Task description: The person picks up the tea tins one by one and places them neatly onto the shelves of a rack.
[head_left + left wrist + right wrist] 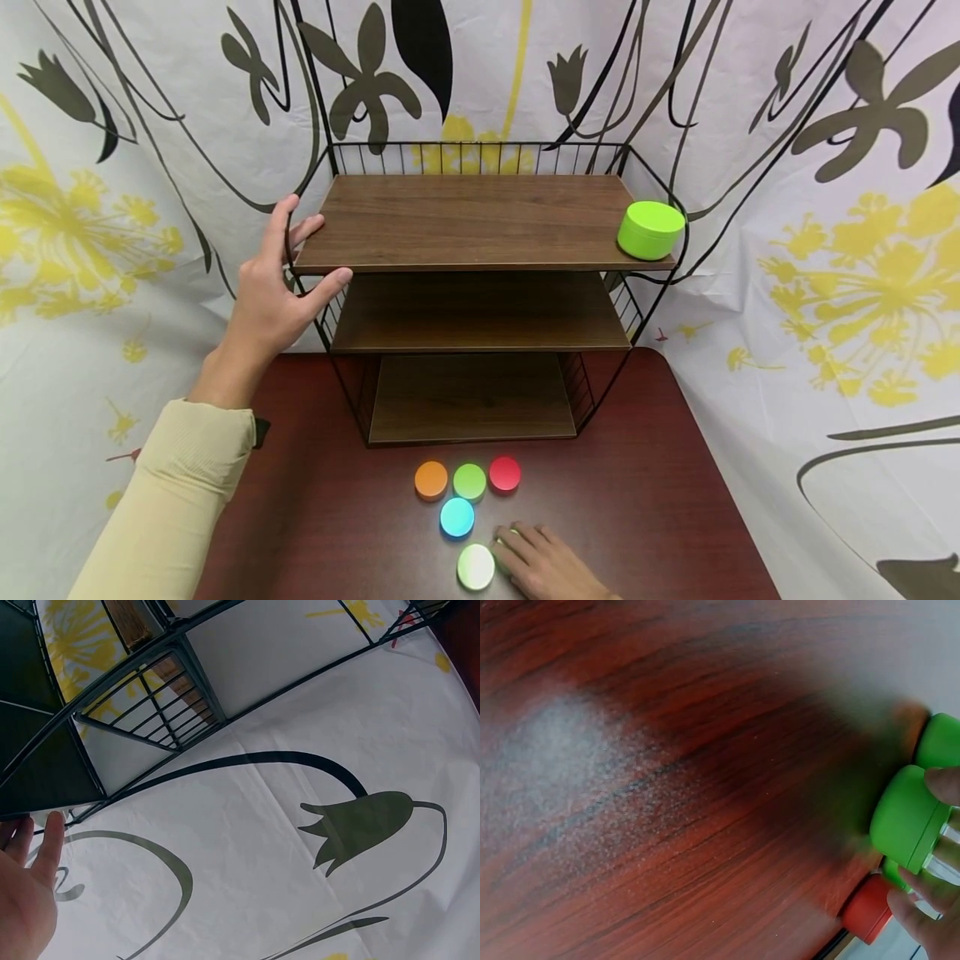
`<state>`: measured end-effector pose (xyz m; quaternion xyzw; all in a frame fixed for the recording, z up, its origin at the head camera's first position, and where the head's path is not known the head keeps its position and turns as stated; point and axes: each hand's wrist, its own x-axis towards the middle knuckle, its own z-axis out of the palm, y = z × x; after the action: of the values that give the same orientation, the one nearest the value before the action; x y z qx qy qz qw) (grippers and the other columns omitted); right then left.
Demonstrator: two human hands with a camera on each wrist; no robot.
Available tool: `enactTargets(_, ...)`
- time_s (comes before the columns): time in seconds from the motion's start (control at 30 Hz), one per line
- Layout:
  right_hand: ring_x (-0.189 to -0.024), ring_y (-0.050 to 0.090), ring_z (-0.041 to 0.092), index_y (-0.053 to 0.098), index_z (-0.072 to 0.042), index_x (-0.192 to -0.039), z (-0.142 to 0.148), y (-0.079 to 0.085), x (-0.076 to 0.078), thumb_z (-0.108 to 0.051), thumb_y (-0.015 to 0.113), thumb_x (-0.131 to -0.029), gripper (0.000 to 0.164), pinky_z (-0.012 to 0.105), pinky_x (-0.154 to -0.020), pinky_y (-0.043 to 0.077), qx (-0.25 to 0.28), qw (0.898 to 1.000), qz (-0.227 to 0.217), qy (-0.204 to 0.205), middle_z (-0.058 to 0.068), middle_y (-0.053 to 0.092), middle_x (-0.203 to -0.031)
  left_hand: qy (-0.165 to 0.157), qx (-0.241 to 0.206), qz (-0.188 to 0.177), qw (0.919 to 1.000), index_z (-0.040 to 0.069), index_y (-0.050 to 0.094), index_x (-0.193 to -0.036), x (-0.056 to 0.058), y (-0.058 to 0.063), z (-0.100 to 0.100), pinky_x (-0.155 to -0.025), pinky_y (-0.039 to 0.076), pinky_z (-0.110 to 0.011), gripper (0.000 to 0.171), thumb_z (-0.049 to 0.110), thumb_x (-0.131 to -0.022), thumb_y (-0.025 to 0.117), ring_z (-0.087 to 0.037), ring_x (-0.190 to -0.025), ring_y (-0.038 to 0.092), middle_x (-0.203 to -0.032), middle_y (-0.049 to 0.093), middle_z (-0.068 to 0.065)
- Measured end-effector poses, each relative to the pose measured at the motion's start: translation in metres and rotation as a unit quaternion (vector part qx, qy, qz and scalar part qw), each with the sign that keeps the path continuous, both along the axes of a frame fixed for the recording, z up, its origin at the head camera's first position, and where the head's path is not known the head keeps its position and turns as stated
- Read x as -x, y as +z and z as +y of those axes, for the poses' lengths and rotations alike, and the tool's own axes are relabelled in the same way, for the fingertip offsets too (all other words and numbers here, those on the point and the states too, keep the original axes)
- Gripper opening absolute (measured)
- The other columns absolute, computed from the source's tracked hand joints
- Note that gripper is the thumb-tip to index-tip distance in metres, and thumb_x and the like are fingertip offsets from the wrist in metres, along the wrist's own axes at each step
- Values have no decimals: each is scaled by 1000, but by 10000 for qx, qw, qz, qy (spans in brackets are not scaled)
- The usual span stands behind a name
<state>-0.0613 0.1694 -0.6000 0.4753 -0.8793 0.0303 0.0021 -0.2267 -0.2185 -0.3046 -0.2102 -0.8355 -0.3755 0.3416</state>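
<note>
My left hand (273, 287) rests at the left front corner of a black wire rack with brown wooden shelves (480, 221). Its thumb stretches along the top shelf's front edge and its extended fingers reach past the side wire. In the left wrist view the left hand (30, 892) touches the rack's edge. Low on the table, my right hand (543, 562) grips a round green container (906, 817), mostly hidden under the fingers in the head view. Close beside it stands a pale green-topped container (476, 567). Another bright green container (650, 230) sits at the top shelf's right end.
Between rack and right hand stand an orange container (431, 481), a green one (469, 482), a red one (505, 474) and a blue one (457, 517). The dark red table (645, 500) carries the rack. Flower-patterned white cloth (840, 317) hangs behind and at both sides.
</note>
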Motion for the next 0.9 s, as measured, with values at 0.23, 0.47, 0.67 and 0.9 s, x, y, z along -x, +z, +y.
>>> enactTargets(0.23, -121, 57, 24, 51, -13, -143, 2, 3, 1, -73, 33, -96, 78, 46, -90, 50, 161, 9998, 133, 21, 6, 57, -138, 57, -24, 32, 10000, 14, 34, -154, 0, 0, 0, -105, 40, -41, 85, 30, -84, 80, -29, -126, 57, -139, 59, -5)
enactTargets(0.47, -120, 57, 23, 52, -13, -142, 2, 7, 2, -52, 52, -100, 57, 43, -89, 50, 269, 9993, 217, 161, 6, 58, -137, 52, -44, 51, 10000, 12, 35, -154, -1, 0, -1, -105, 40, -34, 85, 29, -84, 80, -26, -127, 57, -138, 60, -7)
enactTargets(0.67, -118, 59, 23, 55, -12, -140, 1, 15, 2, -42, 62, -98, 53, 42, -89, 51, 350, 9981, 437, 272, 8, 59, -136, -6, 3, 76, 10000, 15, 34, -154, 0, -1, -1, -105, 41, -40, 85, 30, -85, 80, -24, -128, 56, -139, 59, -6)
enactTargets(0.9, -122, 58, 25, 56, -12, -140, -1, 34, 2, -57, 53, -98, 62, 44, -91, 51, 365, 9968, 632, 332, 9, 58, -138, 0, -5, 95, 10000, 17, 34, -154, 0, 0, -2, -105, 41, -36, 85, 29, -84, 80, -24, -128, 56, -138, 59, -7)
